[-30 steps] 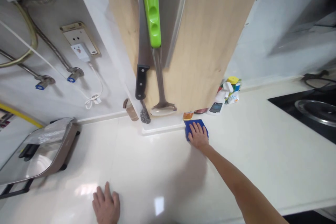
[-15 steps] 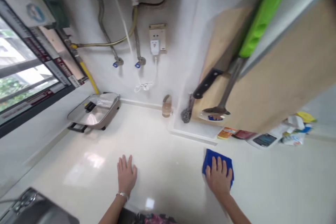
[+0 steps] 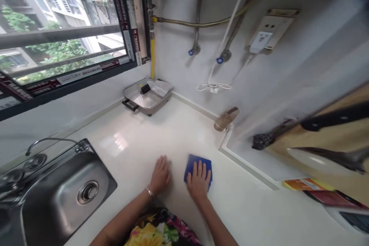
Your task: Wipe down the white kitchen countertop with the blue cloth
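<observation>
My right hand (image 3: 198, 183) lies flat with fingers spread on a blue cloth (image 3: 192, 163), pressing it onto the white countertop (image 3: 138, 138). My left hand (image 3: 160, 176) rests palm down on the counter just left of the cloth, fingers stretched out, with a thin bracelet at the wrist. The two hands are almost side by side. Nothing is gripped in either hand.
A steel sink (image 3: 54, 196) with a tap sits at the lower left. A lidded electric pan (image 3: 147, 96) stands in the corner under the window. A knife (image 3: 334, 117), scourer (image 3: 261, 141) and ladle (image 3: 325, 159) hang at right; packets (image 3: 302, 183) lie below them.
My right hand has slid the blue cloth leftward along the counter toward my left hand. The view has swung left, so the sink and window now show.
</observation>
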Available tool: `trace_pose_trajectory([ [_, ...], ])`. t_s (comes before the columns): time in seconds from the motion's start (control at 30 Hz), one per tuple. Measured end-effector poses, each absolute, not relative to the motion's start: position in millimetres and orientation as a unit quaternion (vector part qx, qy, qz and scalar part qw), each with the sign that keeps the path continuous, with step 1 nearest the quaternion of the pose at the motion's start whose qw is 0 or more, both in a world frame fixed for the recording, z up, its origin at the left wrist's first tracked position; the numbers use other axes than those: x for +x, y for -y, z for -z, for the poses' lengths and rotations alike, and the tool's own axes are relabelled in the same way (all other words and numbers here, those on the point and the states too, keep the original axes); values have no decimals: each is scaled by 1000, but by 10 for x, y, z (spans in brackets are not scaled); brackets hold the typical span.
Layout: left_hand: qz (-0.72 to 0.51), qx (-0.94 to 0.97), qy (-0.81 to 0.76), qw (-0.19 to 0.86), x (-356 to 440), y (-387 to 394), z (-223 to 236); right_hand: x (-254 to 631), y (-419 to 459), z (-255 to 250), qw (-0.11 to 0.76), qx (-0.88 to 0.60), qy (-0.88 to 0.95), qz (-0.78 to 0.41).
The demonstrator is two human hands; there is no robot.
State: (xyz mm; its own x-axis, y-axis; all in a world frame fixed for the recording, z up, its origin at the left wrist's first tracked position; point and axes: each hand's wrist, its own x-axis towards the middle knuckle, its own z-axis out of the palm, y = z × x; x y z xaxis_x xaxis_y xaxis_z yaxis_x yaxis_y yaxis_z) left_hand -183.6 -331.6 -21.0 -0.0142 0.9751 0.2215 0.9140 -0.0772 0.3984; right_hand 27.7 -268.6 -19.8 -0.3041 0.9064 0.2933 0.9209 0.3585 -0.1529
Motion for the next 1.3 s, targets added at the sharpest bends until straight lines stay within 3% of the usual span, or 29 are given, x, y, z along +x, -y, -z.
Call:
trace_pose_trajectory([
  [0.23,-272,730,-604,169,-2266,4105,41,-650,2606,131,115,-464,878,2],
  [0.4,-375,668,-612,194,-2540,4594,-100,-1315,2605,174,135,-386,913,4],
  [0.77,-422,600,-643,221,-2775,4831,-74,-2620,2948,95,92,-245,965,-28],
  [1.0,-459,551,-661,220,-2695,4947,-129,-2437,3181,83,75,-124,988,-52],
  [1.3,-465,396,-780,132,-2452,5100,-92,-1626,3329,37,141,-61,984,-92],
])
